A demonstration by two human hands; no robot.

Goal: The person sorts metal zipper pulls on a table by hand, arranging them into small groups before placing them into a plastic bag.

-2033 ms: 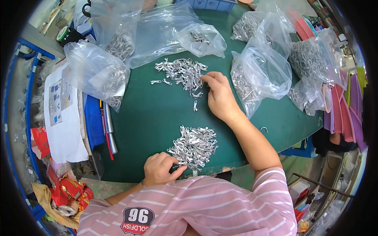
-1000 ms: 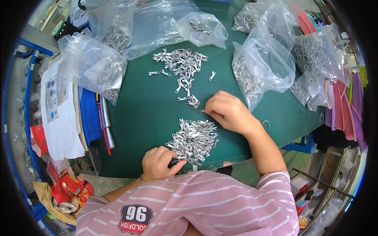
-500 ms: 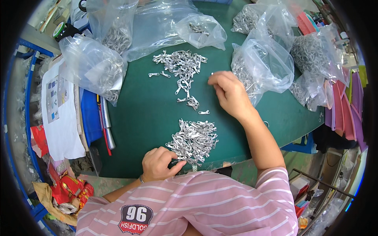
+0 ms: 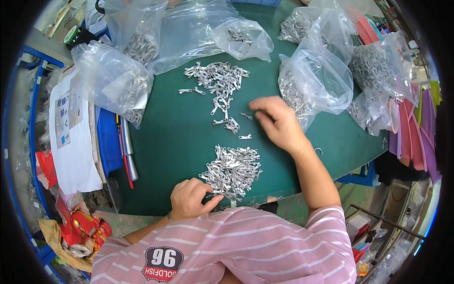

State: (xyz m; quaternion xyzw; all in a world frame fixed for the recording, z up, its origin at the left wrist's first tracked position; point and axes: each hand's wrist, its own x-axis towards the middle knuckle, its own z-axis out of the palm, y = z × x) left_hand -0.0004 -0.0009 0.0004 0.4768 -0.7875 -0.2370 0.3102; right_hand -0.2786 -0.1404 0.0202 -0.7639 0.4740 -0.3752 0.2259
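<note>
Near the table's front edge lies a heap of small silver metal clasps (image 4: 231, 170). My left hand (image 4: 189, 196) rests at the heap's lower left, fingers curled, with a clasp (image 4: 215, 194) showing between thumb and forefinger. Out to the right, my right hand (image 4: 279, 120) hovers over the table, thumb and forefinger apart and nothing seen between them. Just left of its fingertips is a single blurred clasp (image 4: 246, 115). Farther back spreads a second pile of clasps (image 4: 217, 78), trailing toward me in loose pieces. One lone clasp (image 4: 245, 137) lies between the two heaps.
Clear plastic bags of metal rings stand at the left (image 4: 113, 80) and right (image 4: 314, 80) of the green table (image 4: 165, 128). A smaller open bag (image 4: 243, 38) sits at the back. Pens (image 4: 125, 151) and a blue tray (image 4: 108, 139) line the left edge.
My right hand has come slightly nearer to me, and its thumb and forefinger have parted. A loose clasp now appears beside its fingertips. My left hand stays in place.
</note>
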